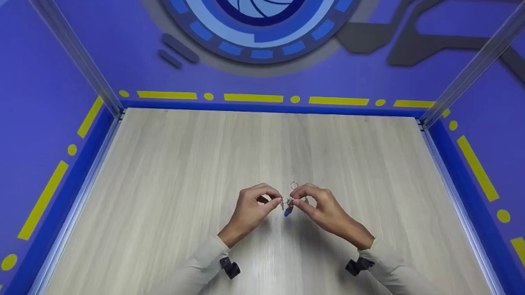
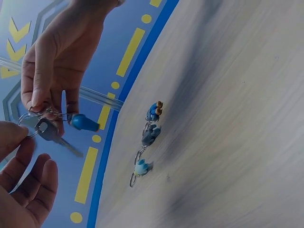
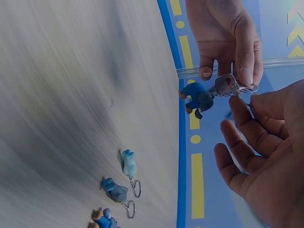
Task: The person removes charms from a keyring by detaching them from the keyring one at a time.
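In the head view, my left hand (image 1: 252,207) and right hand (image 1: 324,211) meet over the table with a keychain between them. Thumb and index finger of the left hand pinch the split key ring (image 2: 28,126), where a metal key (image 2: 51,132) hangs. My right hand's fingertips hold the keychain at the ring and chain (image 2: 53,112). From that chain dangles a blue elephant-like figurine (image 3: 195,97). Left-hand fingers beyond the pinch are loosely bent. Part of the ring is hidden behind fingertips.
Three figurine keychains lie in a row on the wooden tabletop (image 1: 176,170): a light teal one (image 3: 129,163), a grey one (image 3: 114,190) and a blue-and-orange one (image 2: 155,111). Purple-blue panels (image 1: 79,43) enclose the table at back and sides.
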Demonstrator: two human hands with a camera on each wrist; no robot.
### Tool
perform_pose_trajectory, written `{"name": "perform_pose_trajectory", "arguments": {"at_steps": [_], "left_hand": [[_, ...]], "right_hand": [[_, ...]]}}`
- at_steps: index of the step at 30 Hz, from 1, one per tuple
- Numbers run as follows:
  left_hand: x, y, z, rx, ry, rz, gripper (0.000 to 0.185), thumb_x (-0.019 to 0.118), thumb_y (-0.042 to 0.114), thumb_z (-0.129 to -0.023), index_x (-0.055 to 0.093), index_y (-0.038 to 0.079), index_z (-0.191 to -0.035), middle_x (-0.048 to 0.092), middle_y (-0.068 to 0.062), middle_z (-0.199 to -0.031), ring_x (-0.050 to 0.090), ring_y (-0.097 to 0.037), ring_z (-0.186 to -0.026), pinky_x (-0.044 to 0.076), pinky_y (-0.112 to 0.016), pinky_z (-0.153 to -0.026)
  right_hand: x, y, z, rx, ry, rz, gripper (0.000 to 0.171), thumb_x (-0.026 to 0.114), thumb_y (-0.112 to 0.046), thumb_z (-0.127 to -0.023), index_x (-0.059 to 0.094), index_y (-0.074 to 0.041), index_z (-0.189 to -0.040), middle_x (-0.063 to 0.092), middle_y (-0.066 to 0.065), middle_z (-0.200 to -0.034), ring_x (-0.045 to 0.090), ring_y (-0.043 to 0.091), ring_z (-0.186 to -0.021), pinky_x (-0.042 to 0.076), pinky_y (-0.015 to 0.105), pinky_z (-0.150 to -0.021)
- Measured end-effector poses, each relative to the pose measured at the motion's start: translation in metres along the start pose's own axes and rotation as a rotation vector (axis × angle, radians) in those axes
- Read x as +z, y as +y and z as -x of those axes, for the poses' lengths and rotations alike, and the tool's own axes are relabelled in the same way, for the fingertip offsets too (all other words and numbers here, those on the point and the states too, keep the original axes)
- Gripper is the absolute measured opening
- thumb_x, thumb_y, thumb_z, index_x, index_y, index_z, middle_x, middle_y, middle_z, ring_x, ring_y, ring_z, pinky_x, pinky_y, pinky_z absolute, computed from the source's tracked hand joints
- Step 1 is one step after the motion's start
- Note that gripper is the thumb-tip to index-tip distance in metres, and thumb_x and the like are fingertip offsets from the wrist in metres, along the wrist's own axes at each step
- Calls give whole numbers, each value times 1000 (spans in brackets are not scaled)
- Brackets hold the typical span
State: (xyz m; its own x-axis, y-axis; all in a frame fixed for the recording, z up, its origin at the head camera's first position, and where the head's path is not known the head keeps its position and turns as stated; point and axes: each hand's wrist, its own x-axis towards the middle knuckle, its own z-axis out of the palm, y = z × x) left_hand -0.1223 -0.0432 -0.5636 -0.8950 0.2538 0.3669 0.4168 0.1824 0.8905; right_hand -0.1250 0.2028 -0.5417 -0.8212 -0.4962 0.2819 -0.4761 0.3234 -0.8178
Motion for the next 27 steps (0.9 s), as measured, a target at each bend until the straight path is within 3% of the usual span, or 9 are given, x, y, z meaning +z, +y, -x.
{"name": "perform_pose_trajectory", "arguments": {"at_steps": [6, 10, 18, 22, 27], "left_hand": [[2, 2, -1, 18, 0, -49, 7, 82, 4, -98, 82, 11, -99, 78, 6, -96, 72, -12, -93, 64, -39, -77], [3, 4, -3, 27, -3, -83, 9, 83, 1, -97, 82, 10, -100, 77, 6, -98, 71, -15, -96, 64, -50, -75], [0, 6, -5, 130, -24, -168, 9, 82, 1, -97, 82, 10, -100, 78, 2, -97, 72, -21, -94, 60, -28, -72], [0, 7, -5, 161, -36, -194, 8, 82, 3, -98, 81, 10, -99, 78, -2, -97, 73, -27, -93, 63, -37, -72], [1, 7, -3, 183, -34, -233, 10, 80, 0, -98, 82, 10, -99, 78, 3, -97, 71, -21, -92, 63, -44, -71]], "right_hand": [[0, -2, -1, 7, 12, -8, 4, 74, -11, -107, 77, -9, -104, 78, 10, -114, 73, 26, -114, 58, 49, -101], [-1, -3, -3, 1, 13, -2, 4, 74, -10, -106, 77, -7, -105, 78, 10, -114, 73, 27, -114, 58, 41, -102], [-2, -4, -4, 3, 8, 10, 4, 75, -10, -106, 78, -10, -104, 78, 5, -113, 73, 24, -111, 59, 47, -96], [-3, -4, -4, -2, 6, 18, 4, 75, -9, -106, 77, -9, -103, 78, 2, -113, 73, 24, -113, 59, 44, -98], [-2, -5, -4, -1, 5, 23, 5, 74, -8, -106, 77, -9, -102, 77, -1, -113, 73, 26, -116, 58, 41, -101]]}}
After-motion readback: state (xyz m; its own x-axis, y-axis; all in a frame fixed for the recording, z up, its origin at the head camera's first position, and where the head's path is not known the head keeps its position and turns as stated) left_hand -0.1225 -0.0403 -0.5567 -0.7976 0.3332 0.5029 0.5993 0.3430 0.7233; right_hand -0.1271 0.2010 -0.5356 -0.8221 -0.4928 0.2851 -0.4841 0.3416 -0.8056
